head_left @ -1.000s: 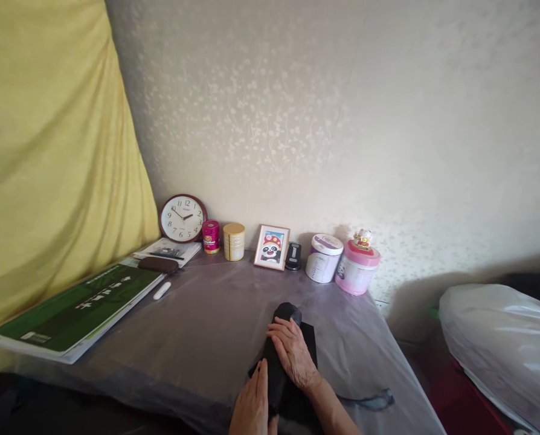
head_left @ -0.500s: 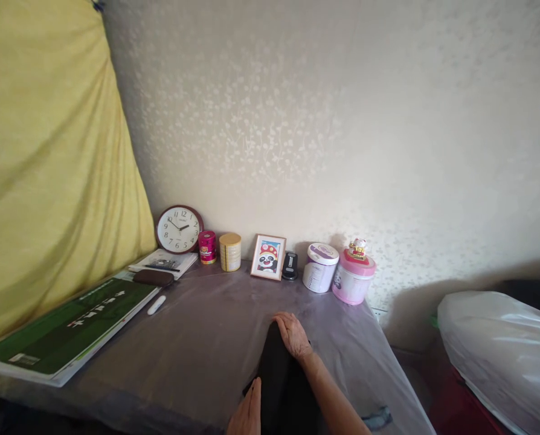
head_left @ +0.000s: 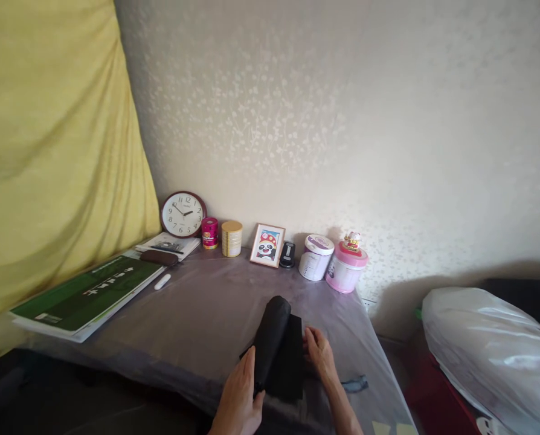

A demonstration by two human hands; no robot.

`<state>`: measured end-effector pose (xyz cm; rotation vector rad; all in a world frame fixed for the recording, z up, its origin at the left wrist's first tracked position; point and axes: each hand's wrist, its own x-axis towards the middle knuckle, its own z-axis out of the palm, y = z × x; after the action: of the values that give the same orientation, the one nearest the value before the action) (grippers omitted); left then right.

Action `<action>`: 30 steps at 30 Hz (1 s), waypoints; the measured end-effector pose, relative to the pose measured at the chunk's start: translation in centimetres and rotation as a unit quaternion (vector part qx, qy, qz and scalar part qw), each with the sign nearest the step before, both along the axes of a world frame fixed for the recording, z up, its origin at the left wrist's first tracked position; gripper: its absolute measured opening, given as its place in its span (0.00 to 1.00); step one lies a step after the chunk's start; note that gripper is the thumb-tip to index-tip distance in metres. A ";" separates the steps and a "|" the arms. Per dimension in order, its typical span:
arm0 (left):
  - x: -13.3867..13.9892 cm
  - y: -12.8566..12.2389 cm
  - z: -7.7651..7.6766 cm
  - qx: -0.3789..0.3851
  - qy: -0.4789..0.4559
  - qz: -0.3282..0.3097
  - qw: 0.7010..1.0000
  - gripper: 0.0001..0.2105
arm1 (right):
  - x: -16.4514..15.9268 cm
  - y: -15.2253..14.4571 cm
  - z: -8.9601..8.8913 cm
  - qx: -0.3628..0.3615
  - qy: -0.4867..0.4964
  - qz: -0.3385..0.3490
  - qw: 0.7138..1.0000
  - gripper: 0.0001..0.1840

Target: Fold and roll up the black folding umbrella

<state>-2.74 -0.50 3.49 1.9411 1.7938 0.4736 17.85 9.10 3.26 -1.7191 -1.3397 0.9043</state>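
Note:
A black roll of thin sheet material, either cloth or plastic, lies on the table with a flat black flap spreading from its right side. My left hand grips the near left end of the roll, thumb toward the front. At the flap's right edge is my right hand, its fingers curled in and seeming to pinch that edge; the fingertips are partly hidden. To the right of my right wrist lies a small blue-grey strip.
Along the wall stand a clock, a pink tin, a yellow tin, a framed panda picture and two round tubs. A green book lies left. A plastic-covered bundle sits beyond the table's right edge.
My right hand has moved from the far end of the black roll down to the flap's right edge. The roll's far end and the flap now show. The view has shifted slightly.

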 end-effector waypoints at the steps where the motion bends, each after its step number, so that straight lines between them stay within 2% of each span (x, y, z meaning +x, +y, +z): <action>1: 0.1 0.0 0.1 0.002 -0.006 0.006 1.000 0.35 | -0.4 -0.6 0.0 -0.002 -0.007 0.005 1.000 0.23; 8: 0.3 -0.1 0.8 0.001 -0.020 0.024 1.000 0.35 | -2.7 -2.4 -0.3 0.104 -0.112 -0.006 0.988 0.22; 12: 0.3 0.0 1.1 -0.002 -0.027 0.028 0.999 0.36 | -3.7 -2.1 0.2 0.100 -0.120 0.007 0.988 0.23; 21: -0.9 0.9 1.1 -0.020 -0.064 0.036 0.997 0.36 | -8.2 -0.5 1.9 0.134 -0.051 0.039 0.989 0.23; 25: -1.6 1.1 1.0 -0.029 -0.072 0.039 0.996 0.36 | -9.7 0.1 1.9 0.128 -0.074 0.058 0.987 0.22; 30: -1.7 1.1 0.9 -0.022 -0.065 0.045 0.997 0.35 | -10.0 0.2 2.3 0.095 -0.112 0.080 0.986 0.20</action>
<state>-4.49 0.60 4.38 1.7625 1.7990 0.5724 7.90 9.25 5.61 -1.6187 -1.6756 0.6591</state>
